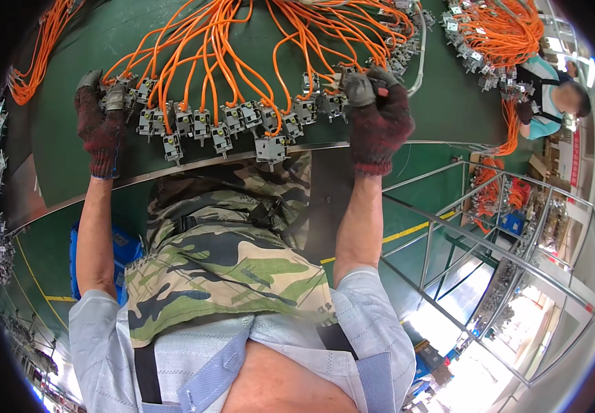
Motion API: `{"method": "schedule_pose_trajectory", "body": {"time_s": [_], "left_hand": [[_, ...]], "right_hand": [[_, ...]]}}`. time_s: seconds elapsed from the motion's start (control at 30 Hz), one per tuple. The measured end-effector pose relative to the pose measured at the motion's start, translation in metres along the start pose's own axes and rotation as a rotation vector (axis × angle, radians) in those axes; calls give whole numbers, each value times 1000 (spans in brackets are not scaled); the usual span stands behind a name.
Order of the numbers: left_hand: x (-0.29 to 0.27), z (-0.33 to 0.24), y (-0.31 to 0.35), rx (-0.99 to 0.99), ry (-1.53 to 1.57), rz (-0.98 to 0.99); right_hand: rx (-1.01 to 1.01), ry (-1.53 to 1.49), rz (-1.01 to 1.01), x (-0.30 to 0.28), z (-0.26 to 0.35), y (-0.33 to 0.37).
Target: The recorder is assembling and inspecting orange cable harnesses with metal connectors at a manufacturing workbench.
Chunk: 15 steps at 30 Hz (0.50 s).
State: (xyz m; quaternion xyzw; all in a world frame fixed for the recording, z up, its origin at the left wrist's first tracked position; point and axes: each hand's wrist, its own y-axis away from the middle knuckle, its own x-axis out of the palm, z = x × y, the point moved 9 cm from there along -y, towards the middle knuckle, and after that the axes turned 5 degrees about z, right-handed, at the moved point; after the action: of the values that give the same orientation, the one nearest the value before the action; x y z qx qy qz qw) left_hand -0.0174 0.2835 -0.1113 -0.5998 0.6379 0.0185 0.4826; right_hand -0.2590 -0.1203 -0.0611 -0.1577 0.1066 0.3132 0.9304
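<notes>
Seemingly, both hands (101,124) (381,124) touch grey connectors (131,98).

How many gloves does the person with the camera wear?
2: the left glove on the left hand, the right glove on the right hand, both at grey connectors. Neither is hidden.

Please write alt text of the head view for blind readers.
A person's left hand and right hand, in dark-red knitted gloves, flank a row of boxy grey connectors on orange cables across a green worktable. A camouflage apron shows below.
</notes>
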Motion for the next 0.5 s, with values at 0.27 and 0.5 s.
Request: {"method": "schedule_pose_trajectory", "body": {"time_s": [0.27, 0.5], "left_hand": [[-3, -5, -1, -4, 61, -38], [1, -3, 1, -42, 47, 19]], "right_hand": [[62, 266, 20, 16, 8, -7], [-8, 137, -24, 14, 12, -10]]}}
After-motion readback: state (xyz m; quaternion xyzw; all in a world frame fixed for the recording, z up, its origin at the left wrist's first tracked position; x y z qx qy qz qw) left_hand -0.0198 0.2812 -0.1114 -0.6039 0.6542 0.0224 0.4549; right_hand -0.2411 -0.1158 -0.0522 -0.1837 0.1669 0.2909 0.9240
